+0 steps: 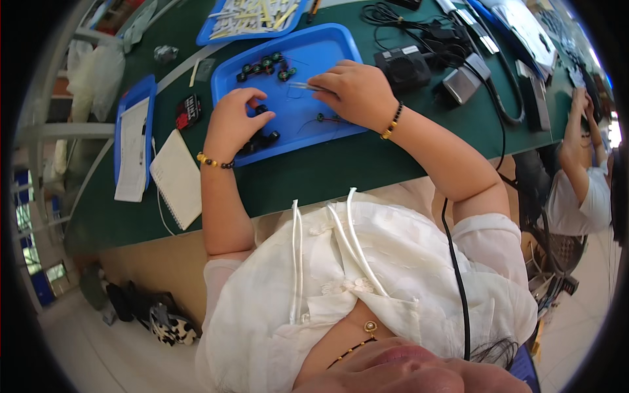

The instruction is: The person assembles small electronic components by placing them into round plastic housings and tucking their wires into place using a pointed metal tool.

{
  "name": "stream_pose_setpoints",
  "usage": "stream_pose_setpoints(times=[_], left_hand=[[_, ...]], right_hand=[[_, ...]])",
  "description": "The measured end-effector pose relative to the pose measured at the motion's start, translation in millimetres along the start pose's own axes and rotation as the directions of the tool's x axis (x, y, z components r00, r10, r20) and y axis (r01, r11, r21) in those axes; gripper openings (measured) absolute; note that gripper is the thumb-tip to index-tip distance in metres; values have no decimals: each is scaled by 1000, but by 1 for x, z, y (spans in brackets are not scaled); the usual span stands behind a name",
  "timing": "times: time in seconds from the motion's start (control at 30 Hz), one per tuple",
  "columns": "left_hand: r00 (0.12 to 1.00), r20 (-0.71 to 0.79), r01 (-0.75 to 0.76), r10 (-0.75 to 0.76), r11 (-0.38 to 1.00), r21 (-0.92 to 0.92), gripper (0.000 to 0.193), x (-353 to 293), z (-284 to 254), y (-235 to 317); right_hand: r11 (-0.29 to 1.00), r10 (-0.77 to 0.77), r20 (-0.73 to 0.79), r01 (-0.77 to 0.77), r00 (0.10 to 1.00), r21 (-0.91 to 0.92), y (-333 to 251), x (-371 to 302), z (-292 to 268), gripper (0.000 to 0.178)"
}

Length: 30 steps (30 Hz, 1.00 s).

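Seen from the room, a seated person's right hand (362,92) reaches over a blue tray (337,51) on a green table (327,180), its fingers closed in a pinch on slim metal tweezers (304,86) that point left toward a group of small, dark round parts (265,64) lying in the tray. The left hand (234,126) is curved over the tray's left side, thumb and forefinger apart near a dark piece (261,110); whether they grip it cannot be told. A spiral notepad (175,177) lies left of the tray, a black boxy device (401,68) right.
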<state>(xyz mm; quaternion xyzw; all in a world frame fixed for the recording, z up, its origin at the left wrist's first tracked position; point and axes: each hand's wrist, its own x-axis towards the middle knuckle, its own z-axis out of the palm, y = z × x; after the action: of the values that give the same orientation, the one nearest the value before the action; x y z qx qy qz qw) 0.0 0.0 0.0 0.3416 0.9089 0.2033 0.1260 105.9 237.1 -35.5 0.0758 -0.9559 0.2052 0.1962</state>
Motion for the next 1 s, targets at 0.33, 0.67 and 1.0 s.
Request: stream_pose_setpoints(times=[0.33,0.67,1.0], left_hand=[[841,-521,-263,150,953,-151,15,0,23,45],[551,-163,-833,819,527,-168,17,-33,77,142],[347,300,-936,889,348,52,39,-14,155,236]], right_hand=[[987,-162,-333,151,929,-60,3,-25,-109,19],[677,695,-671,-550,258,489,63,-354,-131,20],[-78,802,591,-965,89,252,-3,-565,208,37]])
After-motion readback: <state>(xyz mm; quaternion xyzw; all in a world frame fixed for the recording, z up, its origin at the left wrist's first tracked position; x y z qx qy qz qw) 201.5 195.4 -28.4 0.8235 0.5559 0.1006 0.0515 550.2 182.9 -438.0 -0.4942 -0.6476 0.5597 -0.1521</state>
